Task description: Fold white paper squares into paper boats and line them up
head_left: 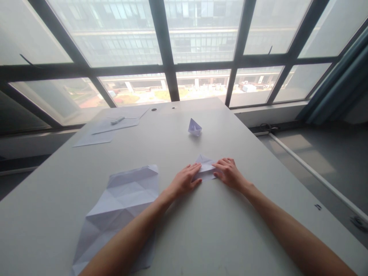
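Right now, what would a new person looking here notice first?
Probably the left hand and right hand, both on a small folded paper on the white table. Beyond it sits a little boat-shaped paper, and a big creased sheet lies to the left. Tall windows fill the top of the view.

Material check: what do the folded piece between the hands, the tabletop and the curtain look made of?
Folded piece: apparently matte white paper, by its thin creased layers.
Tabletop: smooth white, perhaps laminate, judging by its soft sheen.
Curtain: matte blue-grey, probably fabric, hanging in loose folds.
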Tool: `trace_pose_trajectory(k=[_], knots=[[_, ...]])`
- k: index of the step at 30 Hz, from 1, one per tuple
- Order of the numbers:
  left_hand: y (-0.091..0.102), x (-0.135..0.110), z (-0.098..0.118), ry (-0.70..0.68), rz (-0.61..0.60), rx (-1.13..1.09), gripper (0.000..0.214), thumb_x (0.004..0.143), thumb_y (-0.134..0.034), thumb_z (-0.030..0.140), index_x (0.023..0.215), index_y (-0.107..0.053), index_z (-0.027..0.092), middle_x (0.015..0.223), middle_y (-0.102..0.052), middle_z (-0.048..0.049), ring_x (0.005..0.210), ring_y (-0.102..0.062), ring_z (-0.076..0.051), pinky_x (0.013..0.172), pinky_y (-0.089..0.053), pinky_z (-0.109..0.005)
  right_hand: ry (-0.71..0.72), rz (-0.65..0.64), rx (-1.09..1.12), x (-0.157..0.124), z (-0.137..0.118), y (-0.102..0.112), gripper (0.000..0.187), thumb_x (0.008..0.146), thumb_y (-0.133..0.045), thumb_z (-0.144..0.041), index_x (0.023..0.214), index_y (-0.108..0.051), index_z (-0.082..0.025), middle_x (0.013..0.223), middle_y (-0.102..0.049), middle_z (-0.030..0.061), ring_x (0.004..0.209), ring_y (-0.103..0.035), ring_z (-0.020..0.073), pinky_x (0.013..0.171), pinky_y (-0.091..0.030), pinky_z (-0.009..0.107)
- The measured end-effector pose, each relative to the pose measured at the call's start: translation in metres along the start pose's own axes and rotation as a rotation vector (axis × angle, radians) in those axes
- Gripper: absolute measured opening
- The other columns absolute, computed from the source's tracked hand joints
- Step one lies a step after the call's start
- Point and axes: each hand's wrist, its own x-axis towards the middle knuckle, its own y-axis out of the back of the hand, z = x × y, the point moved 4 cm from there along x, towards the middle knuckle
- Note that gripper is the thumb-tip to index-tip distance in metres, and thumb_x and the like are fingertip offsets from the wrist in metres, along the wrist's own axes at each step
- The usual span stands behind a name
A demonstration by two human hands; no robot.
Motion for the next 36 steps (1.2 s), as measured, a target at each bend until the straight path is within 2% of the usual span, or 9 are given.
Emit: trace_pose_trajectory(k=[4,8,14,17,20,24,28,31,36], knots=[[0.003,-0.002,0.005,0.010,0.062,-0.041,0.047,0.091,-0.057,0.030,0.138,-0.056,0.025,0.141,-0.057,-0.0017,0.130,-0.054,-0.023,0.112,-0.042,-0.039,0.002,0.035,0.004,0.000,0.000,0.001,0.020,0.091,-0.062,-0.022,0.109,-0.069,-0.023,0.100,-0.069,0.0058,0.102,-0.055,0.0226,0.102,-0.028,0.040],[0.007,-0.002,0.010,0.018,0.109,-0.071,0.036,0.099,-0.044,0.028,0.129,-0.063,0.035,0.132,-0.064,0.0070,0.119,-0.062,-0.020,0.107,-0.047,-0.038,0.028,0.081,0.013,0.000,-0.002,0.002,0.018,0.095,-0.055,-0.021,0.099,-0.072,-0.024,0.097,-0.070,0.0049,0.098,-0.055,0.0213,0.099,-0.031,0.038],[0.014,-0.002,0.009,-0.043,0.272,0.080,0.049,0.097,-0.033,0.005,0.127,-0.063,0.028,0.134,-0.063,0.0004,0.128,-0.056,-0.018,0.116,-0.033,-0.047,0.009,0.142,-0.009,0.000,-0.007,0.005,0.032,0.094,-0.047,-0.011,0.108,-0.072,-0.025,0.105,-0.069,0.0058,0.102,-0.055,0.0210,0.097,-0.035,0.037],[0.014,-0.002,0.008,-0.035,0.241,0.160,0.057,0.089,-0.035,-0.003,0.127,-0.063,0.028,0.140,-0.058,-0.0005,0.136,-0.047,-0.020,0.120,-0.023,-0.053,-0.039,0.108,-0.037,0.001,-0.007,0.004,0.034,0.093,-0.048,-0.010,0.111,-0.071,-0.026,0.109,-0.069,0.0064,0.104,-0.056,0.0221,0.098,-0.035,0.038],[0.013,-0.003,0.010,-0.015,0.141,0.213,0.060,0.080,-0.041,-0.005,0.125,-0.063,0.028,0.140,-0.058,-0.0015,0.137,-0.046,-0.022,0.122,-0.014,-0.055,-0.054,0.029,-0.055,0.001,-0.008,-0.001,0.038,0.091,-0.048,-0.006,0.114,-0.070,-0.026,0.114,-0.069,0.0059,0.108,-0.056,0.0223,0.098,-0.037,0.038],[0.012,-0.004,0.018,0.004,0.098,0.230,0.051,0.081,-0.050,0.006,0.127,-0.061,0.024,0.141,-0.057,-0.0059,0.138,-0.044,-0.026,0.123,-0.006,-0.055,-0.066,-0.018,-0.095,-0.002,-0.016,-0.005,0.044,0.087,-0.044,0.000,0.121,-0.065,-0.019,0.126,-0.064,0.0090,0.116,-0.053,0.0225,0.103,-0.038,0.035],[0.006,-0.003,0.021,0.032,0.114,0.199,0.045,0.093,-0.050,0.029,0.136,-0.053,0.015,0.150,-0.045,-0.0144,0.144,-0.034,-0.027,0.123,-0.015,-0.048,-0.094,-0.033,-0.142,-0.004,-0.027,-0.008,0.043,0.090,-0.043,-0.006,0.129,-0.059,-0.013,0.131,-0.059,0.0149,0.122,-0.050,0.0253,0.108,-0.036,0.037],[-0.005,-0.002,0.018,-0.001,0.024,0.159,0.057,0.098,-0.045,0.042,0.149,-0.038,0.018,0.158,-0.033,-0.0121,0.147,-0.028,-0.025,0.120,-0.025,-0.044,-0.107,-0.033,-0.151,-0.004,-0.032,-0.010,0.038,0.093,-0.042,-0.011,0.127,-0.059,-0.013,0.130,-0.060,0.0160,0.123,-0.050,0.0263,0.109,-0.037,0.039],[-0.013,-0.002,0.014,-0.049,-0.042,0.185,0.062,0.100,-0.038,0.053,0.153,-0.032,0.022,0.159,-0.031,-0.0074,0.149,-0.021,-0.027,0.120,-0.020,-0.048,-0.141,-0.006,-0.118,-0.004,-0.033,-0.014,0.039,0.101,-0.038,-0.027,0.134,-0.056,-0.015,0.140,-0.054,0.0157,0.133,-0.045,0.0283,0.112,-0.034,0.045]])
